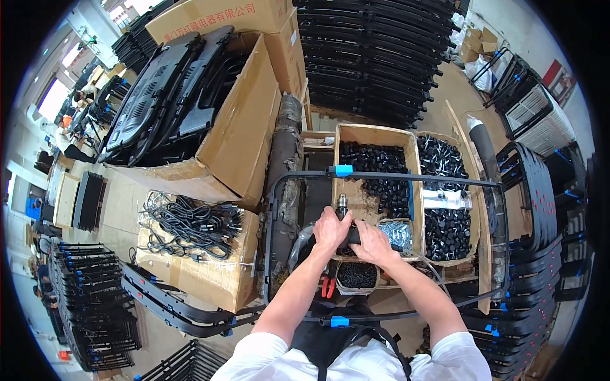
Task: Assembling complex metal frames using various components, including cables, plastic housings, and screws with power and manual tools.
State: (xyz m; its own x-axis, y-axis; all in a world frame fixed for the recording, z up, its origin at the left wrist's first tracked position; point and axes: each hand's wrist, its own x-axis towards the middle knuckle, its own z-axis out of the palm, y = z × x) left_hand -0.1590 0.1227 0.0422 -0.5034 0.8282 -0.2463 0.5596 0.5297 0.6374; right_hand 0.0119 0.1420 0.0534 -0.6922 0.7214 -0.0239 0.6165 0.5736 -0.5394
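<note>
A power drill [343, 204] with a metal chuck points away from me above the workbench. My left hand [332, 230] is closed around its front part, just behind the chuck. Gripping the rear of the drill is my right hand [375, 244], which hides much of the tool's body. Around both hands lies a large black rectangular frame [397, 176] with rounded corners. One blue clip [344, 170] sits on its far bar, another blue clip [339, 322] on its near bar. The drill's tip stops short of the far bar.
A wooden bin [337, 143] holds black knobs; silver screws [395, 235] and small black screws [357, 276] sit nearer. Red-handled pliers [328, 287] lie close to me. Left are coiled black cables [190, 225] and a carton [244, 120] of black panels. Frame stacks [375, 57] stand behind.
</note>
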